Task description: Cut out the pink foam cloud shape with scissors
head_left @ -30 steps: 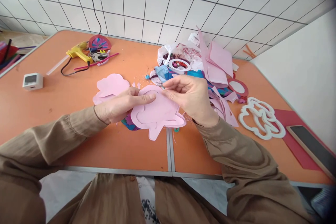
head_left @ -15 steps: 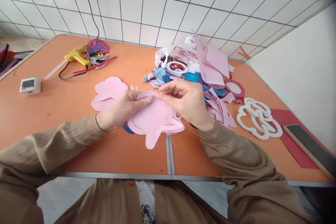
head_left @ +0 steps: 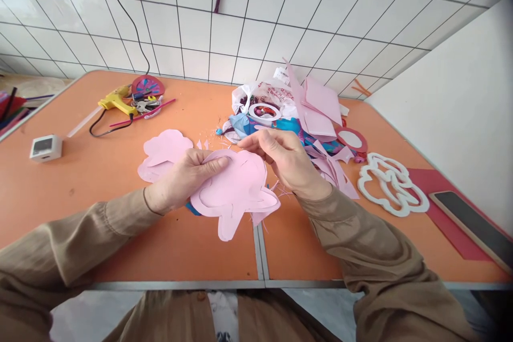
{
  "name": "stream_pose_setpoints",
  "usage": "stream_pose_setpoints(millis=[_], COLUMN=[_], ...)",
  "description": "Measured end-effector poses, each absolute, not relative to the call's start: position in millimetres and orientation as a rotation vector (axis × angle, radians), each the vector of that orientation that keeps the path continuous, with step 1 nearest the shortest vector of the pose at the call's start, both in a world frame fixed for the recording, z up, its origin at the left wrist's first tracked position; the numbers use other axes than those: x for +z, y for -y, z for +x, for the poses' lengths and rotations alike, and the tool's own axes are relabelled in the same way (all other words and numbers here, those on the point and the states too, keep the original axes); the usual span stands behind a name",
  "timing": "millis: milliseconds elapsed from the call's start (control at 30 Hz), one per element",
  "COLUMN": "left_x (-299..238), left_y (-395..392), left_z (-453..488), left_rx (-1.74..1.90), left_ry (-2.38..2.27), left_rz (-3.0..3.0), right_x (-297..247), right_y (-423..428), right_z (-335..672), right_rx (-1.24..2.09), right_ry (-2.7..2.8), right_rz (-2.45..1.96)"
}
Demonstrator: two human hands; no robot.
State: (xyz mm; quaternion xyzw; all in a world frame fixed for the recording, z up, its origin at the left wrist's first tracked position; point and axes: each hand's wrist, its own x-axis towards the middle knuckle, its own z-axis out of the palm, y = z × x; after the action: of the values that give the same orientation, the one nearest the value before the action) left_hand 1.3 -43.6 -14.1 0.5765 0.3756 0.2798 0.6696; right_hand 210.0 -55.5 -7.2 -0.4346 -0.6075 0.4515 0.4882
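Note:
My left hand pinches the upper left part of a pink flower-shaped felt or foam cutout, thumb on top and fingers underneath. The cutout has lobed edges and a tab pointing down, and it is held above the table. Beside its upper right edge is my right hand, its fingers stretched out and the thumb apart, with nothing seen in it. A second pink cutout lies on the table beyond my left wrist. Under the held piece, a pink scrap and a bit of blue peek out.
On the orange table are a yellow glue gun, pliers and a small white box. Pink scraps, folded pink sheets and a plastic bag lie behind my right hand. White cloud-shaped outlines and a phone lie right.
My right hand has come off the cutout's top edge, and its fingers have spread. My left hand keeps its hold on the cutout. The whole view has tilted up slightly.

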Motion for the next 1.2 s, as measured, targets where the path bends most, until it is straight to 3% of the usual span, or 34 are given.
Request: stream_pose_setpoints(millis=[933,1200], left_x=[-18,-16], left_y=[42,45], left_z=[1,1], left_rx=[0.573,0.618], left_ry=[-0.691,-0.851], left_rz=[1.112,1.208], right_x=[-6,-6], right_y=[61,62], right_z=[203,201], right_rx=[1.134,1.140], right_ry=[1.622,1.664], right_rz=[-1.165,-1.162])
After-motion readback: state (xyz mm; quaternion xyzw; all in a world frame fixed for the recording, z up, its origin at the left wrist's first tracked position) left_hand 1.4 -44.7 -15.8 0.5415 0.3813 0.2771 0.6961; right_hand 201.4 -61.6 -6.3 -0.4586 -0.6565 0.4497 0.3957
